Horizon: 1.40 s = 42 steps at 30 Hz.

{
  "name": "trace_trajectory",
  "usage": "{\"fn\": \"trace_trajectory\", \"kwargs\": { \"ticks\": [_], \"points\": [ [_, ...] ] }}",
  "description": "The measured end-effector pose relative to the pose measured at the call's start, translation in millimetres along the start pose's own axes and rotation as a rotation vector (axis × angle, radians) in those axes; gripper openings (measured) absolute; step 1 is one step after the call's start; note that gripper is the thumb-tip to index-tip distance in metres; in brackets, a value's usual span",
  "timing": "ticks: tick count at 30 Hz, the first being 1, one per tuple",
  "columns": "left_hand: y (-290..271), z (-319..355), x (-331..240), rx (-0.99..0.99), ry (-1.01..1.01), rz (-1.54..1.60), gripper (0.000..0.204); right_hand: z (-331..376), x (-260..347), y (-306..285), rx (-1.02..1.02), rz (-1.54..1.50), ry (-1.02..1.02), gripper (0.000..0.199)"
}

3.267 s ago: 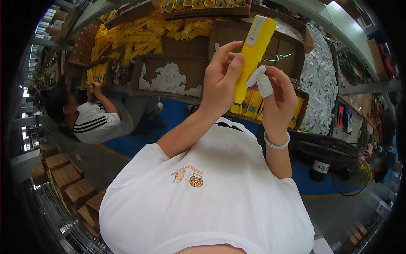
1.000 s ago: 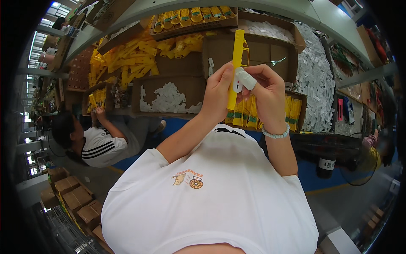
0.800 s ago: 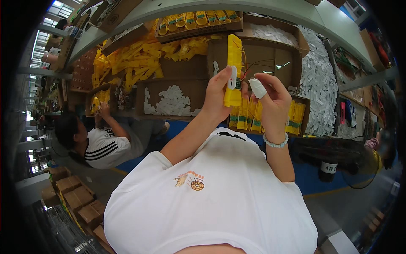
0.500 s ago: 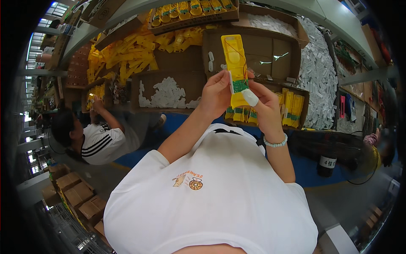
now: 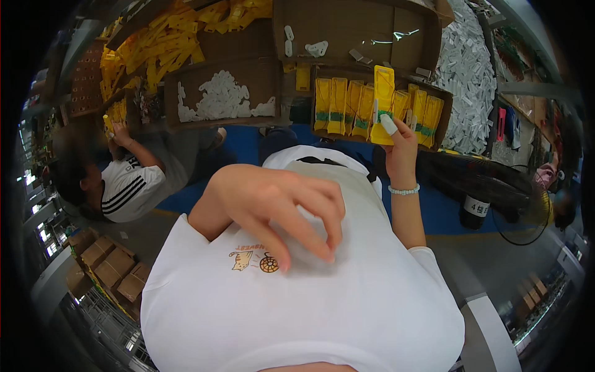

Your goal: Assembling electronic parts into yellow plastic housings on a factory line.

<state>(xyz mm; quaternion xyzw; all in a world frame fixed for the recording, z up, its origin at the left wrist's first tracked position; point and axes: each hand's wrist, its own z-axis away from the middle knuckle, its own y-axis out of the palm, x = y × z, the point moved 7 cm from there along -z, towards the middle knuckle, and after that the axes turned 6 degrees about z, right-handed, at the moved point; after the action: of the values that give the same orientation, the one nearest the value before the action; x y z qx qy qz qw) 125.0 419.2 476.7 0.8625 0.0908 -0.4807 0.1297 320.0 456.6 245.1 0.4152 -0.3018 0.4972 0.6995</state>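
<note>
My right hand [image 5: 400,140], its thumb wrapped in white, grips the lower end of a long yellow plastic casing [image 5: 383,88]. A strip of green circuit board shows inside it beside the thumb. The casing stands upright in front of a cardboard box [image 5: 444,127] filled with rows of similar yellow casings [image 5: 338,111], green boards inside them. My left hand [image 5: 279,208] is raised close before my chest, its fingers bent but apart, with nothing in them. It is nearest to my white shirt [image 5: 297,304].
Left of the box sits a carton of small white parts [image 5: 220,96], with heaped yellow casings [image 5: 161,46] beyond. White pieces [image 5: 463,80] fill a long bin at right. A co-worker [image 5: 124,183] works at far left. A dark fan-like machine [image 5: 489,186] stands to the right.
My left hand has let go of the yellow casing and drawn back to my chest. My right hand has carried the casing right and down, to the box of casings. The view has shifted.
</note>
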Motion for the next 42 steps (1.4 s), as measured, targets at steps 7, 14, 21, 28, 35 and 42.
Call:
{"fn": "trace_trajectory", "kwargs": {
  "ticks": [7, 14, 21, 28, 35, 42],
  "points": [
    [42.5, -33.1, -5.8, 0.091, 0.144, -0.086, 0.017, -6.6, -6.5, -42.7, -0.098, 0.085, -0.050, 0.029],
    [36.9, -41.2, -5.9, -0.399, 0.229, -0.348, 0.016, -17.7, -12.4, -59.0, -0.126, 0.157, -0.088, 0.033],
    [62.6, -26.8, 25.3, -0.400, 0.057, -0.103, 0.015, -25.2, -35.1, -77.2, -0.180, 0.205, -0.102, 0.031],
    [72.5, -29.6, 50.8, -0.371, 0.004, 0.026, 0.015, -18.4, -78.0, -80.2, -0.143, 0.230, -0.001, 0.034],
    [68.4, -43.3, 44.6, -0.282, -0.011, 0.072, 0.015, 4.4, -65.3, -57.8, -0.231, 0.219, -0.039, 0.034],
    [65.7, -44.0, 32.1, -0.220, -0.055, 0.113, 0.015, 4.0, -63.8, -70.5, -0.320, 0.258, -0.061, 0.036]
  ]
}}
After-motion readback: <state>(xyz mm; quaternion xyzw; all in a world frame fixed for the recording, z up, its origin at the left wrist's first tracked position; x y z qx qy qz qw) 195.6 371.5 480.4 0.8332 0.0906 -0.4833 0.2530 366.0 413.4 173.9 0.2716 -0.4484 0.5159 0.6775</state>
